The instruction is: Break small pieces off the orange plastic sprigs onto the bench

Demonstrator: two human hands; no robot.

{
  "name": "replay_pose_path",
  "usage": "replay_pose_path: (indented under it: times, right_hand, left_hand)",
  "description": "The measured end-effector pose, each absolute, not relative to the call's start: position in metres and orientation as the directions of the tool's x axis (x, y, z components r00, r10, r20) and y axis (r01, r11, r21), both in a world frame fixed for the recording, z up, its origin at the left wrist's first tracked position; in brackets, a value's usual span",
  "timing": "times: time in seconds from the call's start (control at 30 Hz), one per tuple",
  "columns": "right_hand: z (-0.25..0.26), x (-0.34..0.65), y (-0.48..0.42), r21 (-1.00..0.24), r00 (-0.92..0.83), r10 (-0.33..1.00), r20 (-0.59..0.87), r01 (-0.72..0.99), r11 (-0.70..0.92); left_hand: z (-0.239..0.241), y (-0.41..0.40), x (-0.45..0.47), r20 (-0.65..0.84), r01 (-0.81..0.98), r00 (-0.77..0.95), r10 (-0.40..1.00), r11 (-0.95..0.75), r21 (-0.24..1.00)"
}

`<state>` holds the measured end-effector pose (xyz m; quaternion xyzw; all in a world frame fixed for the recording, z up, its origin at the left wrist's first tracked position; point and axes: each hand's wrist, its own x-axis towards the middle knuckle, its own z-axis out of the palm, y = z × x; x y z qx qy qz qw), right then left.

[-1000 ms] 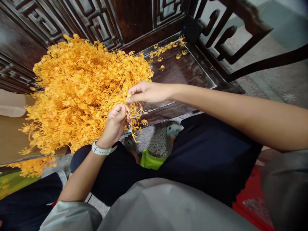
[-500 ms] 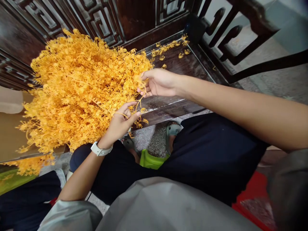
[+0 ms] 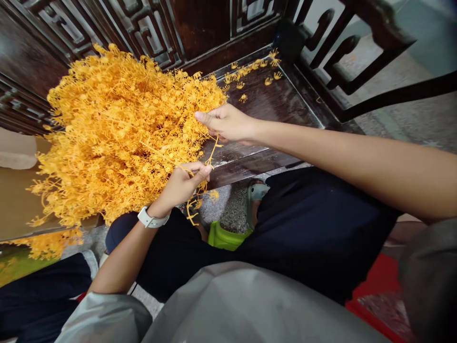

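Observation:
My left hand (image 3: pixel 184 183), with a white watch band (image 3: pixel 153 219) on its wrist, is closed in a pinch on a thin, branched yellow sprig (image 3: pixel 213 153). The sprig's lower branches, ending in claw-shaped tips, dangle below the fingers. Its upper end runs up under my right hand (image 3: pixel 228 123), whose fingers are curled closed around it; the very tip is hidden there. Both hands are at the right side of a large heap of the same yellow sprigs (image 3: pixel 132 128), which look like plastic.
The heap rests on a dark wooden bench (image 3: pixel 260 102) with a carved back (image 3: pixel 203 28) and armrest (image 3: pixel 378 28). Several loose claw-shaped yellow pieces (image 3: pixel 246 71) lie on the seat. A green plastic object (image 3: pixel 226 237) is between my feet. Another person's dark-clothed leg (image 3: pixel 43 300) is at lower left.
My right hand has turned over, its back now facing up, and its fingers have closed. The sprig in my left hand has shifted, with its lower branches hanging further down.

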<state>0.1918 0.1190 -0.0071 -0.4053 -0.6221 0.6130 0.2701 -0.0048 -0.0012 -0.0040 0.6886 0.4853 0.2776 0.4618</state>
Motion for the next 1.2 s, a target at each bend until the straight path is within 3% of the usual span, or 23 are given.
replay_pose_path:
  times: [0.3, 0.43, 0.53, 0.63, 0.67, 0.73, 0.87, 0.93, 1.07, 1.2]
  right_hand:
    - [-0.011, 0.2, 0.129, -0.926, -0.479, 0.876, 0.06, 0.3, 0.227]
    - [-0.013, 0.197, 0.14, -0.886, -0.444, 0.89, 0.103, 0.366, 0.284]
    - [-0.013, 0.214, 0.168, -0.875, -0.223, 0.966, 0.128, 0.433, 0.216]
    - [-0.018, 0.258, 0.194, -0.874, 0.115, 0.987, 0.115, 0.483, 0.046]
    - [-0.023, 0.275, 0.198, -0.863, 0.206, 0.977, 0.052, 0.501, -0.06]
    - [-0.037, 0.304, 0.198, -0.821, 0.215, 0.975, -0.049, 0.547, -0.162]
    - [-0.067, 0.324, 0.185, -0.744, 0.02, 0.956, -0.293, 0.623, -0.241]
    - [-0.073, 0.321, 0.185, -0.769, 0.0, 0.932, -0.363, 0.565, -0.3]
    - [-0.069, 0.318, 0.201, -0.89, 0.091, 0.911, -0.403, 0.195, -0.413]
    - [-0.059, 0.326, 0.214, -0.929, 0.18, 0.912, -0.368, -0.036, -0.368]
  left_hand:
    - [-0.001, -0.001, -0.009, -0.052, 0.444, 0.449, 0.892, -0.172, 0.879]
    - [0.004, 0.001, -0.011, -0.053, 0.496, 0.457, 0.888, -0.205, 0.844]
    - [0.006, -0.007, -0.014, -0.084, 0.493, 0.482, 0.872, -0.191, 0.849]
    - [0.003, -0.018, -0.019, -0.16, 0.456, 0.526, 0.835, -0.119, 0.882]
    - [0.001, -0.021, -0.022, -0.168, 0.435, 0.52, 0.837, -0.09, 0.896]
    - [-0.002, -0.024, -0.028, -0.168, 0.369, 0.488, 0.856, -0.028, 0.929]
    - [-0.001, -0.02, -0.04, -0.212, 0.199, 0.4, 0.892, 0.141, 0.97]
    - [0.003, -0.019, -0.041, -0.243, 0.131, 0.386, 0.89, 0.208, 0.969]
    - [0.011, -0.019, -0.035, -0.26, 0.119, 0.435, 0.862, 0.231, 0.966]
    - [0.008, -0.017, -0.031, -0.278, 0.156, 0.452, 0.848, 0.232, 0.96]
